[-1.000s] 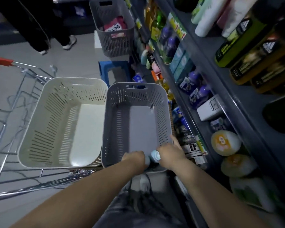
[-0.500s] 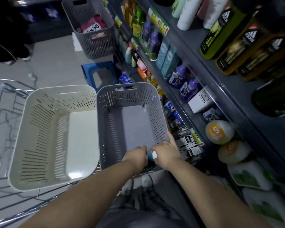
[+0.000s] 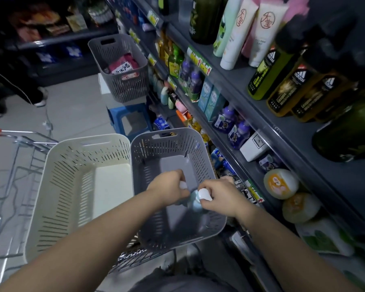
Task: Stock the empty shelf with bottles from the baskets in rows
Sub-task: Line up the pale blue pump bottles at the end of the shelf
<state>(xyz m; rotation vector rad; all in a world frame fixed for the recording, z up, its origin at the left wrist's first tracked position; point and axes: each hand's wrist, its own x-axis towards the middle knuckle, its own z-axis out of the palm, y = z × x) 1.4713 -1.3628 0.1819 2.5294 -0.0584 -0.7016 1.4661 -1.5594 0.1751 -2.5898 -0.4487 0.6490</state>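
Observation:
Both my hands are over the grey basket (image 3: 148,148), close together. My left hand (image 3: 167,186) grips a small bottle whose white cap (image 3: 183,185) shows by the fingers. In my right hand (image 3: 221,197) is a pale blue bottle with a white cap (image 3: 199,198). The two bottles touch between my hands and their bodies are mostly hidden. The rest of the grey basket's floor is bare. The cream basket (image 3: 72,165) to its left holds nothing. Stocked shelves (image 3: 282,131) run along the right.
Both baskets sit in a wire shopping cart (image 3: 19,157) with a red handle. A second grey basket (image 3: 118,66) with pink packs stands on a blue stool (image 3: 129,119) ahead. A person's legs (image 3: 30,95) are at the far left on the tiled floor.
My hands have lifted from the basket's near edge up over its floor, bringing the two small bottles higher. The view has tilted up toward the shelves.

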